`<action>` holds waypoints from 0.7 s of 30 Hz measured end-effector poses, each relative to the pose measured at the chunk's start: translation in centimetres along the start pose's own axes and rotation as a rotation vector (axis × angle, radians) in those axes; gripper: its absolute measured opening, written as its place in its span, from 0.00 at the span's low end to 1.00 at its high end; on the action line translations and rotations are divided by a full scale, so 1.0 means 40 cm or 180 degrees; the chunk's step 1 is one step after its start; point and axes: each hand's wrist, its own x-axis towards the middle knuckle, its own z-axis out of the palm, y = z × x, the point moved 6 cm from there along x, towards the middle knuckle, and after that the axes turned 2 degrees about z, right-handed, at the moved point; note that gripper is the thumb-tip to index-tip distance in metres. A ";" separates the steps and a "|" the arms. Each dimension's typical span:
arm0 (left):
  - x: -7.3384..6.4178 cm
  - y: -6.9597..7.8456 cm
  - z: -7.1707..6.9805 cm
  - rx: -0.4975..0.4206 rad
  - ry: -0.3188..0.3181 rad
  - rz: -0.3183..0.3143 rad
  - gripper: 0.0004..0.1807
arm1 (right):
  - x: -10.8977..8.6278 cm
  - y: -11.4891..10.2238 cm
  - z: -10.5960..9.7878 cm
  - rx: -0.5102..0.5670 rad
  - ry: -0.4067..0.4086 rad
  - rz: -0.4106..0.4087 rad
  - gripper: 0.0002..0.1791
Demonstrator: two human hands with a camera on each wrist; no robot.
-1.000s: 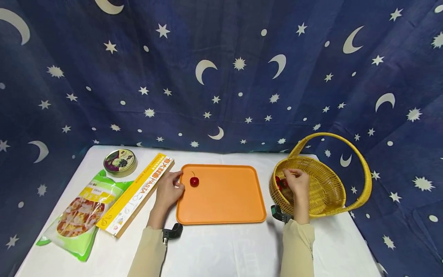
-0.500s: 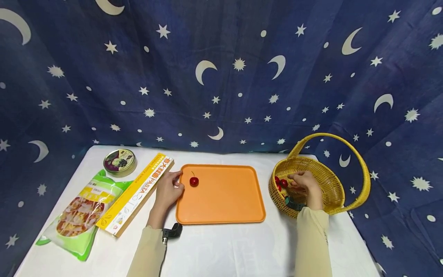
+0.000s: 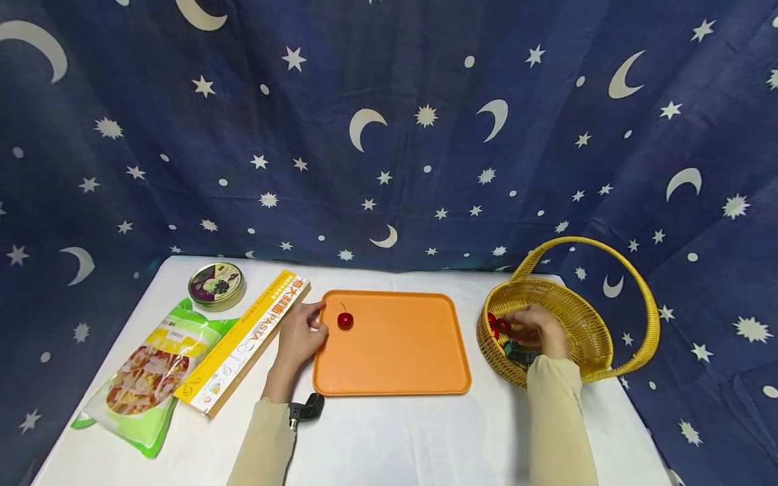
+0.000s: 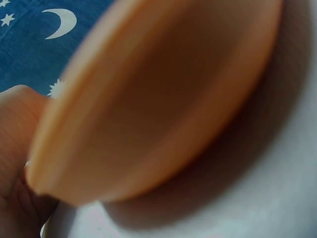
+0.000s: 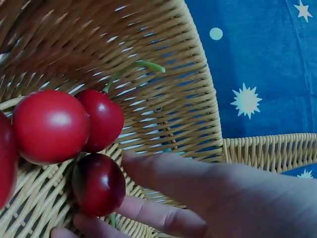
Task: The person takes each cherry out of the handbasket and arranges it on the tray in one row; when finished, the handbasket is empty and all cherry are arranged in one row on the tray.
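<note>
My left hand (image 3: pixel 300 335) holds the left rim of an orange tray (image 3: pixel 401 351), thumb and forefinger at its edge. One red cherry (image 3: pixel 345 320) with a stem lies on that tray, near its upper left corner. At the right, my right hand (image 3: pixel 537 327) reaches into a yellow wicker basket (image 3: pixel 592 337). Up close in the right wrist view, its thumb and forefinger sit at either side of a dark red cherry (image 5: pixel 99 184). Several brighter cherries (image 5: pixel 50 126) lie beside it, one with a green stem. Part of the forefinger is hidden behind the dark cherry.
Left of the tray lie a long pasta box (image 3: pixel 243 344), a green food bag (image 3: pixel 148 378) and a round tin (image 3: pixel 217 286). The basket's tall handle (image 3: pixel 653 324) arches up at the right. A dark blue curtain (image 3: pixel 389 175) hangs behind the white table (image 3: pixel 389 439).
My right hand first drew away to the right from the cherries in the basket, then came back left to one of them. My left hand keeps its place at the tray.
</note>
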 end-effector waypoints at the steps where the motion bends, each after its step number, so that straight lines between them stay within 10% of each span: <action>1: 0.000 0.000 0.001 0.0005 -0.0006 0.0002 0.27 | 0.003 0.001 -0.001 -0.0006 -0.0006 -0.0018 0.11; 21: -0.001 0.001 0.000 0.0010 0.0025 0.0024 0.27 | -0.023 -0.045 -0.012 0.0599 0.0074 -0.0785 0.11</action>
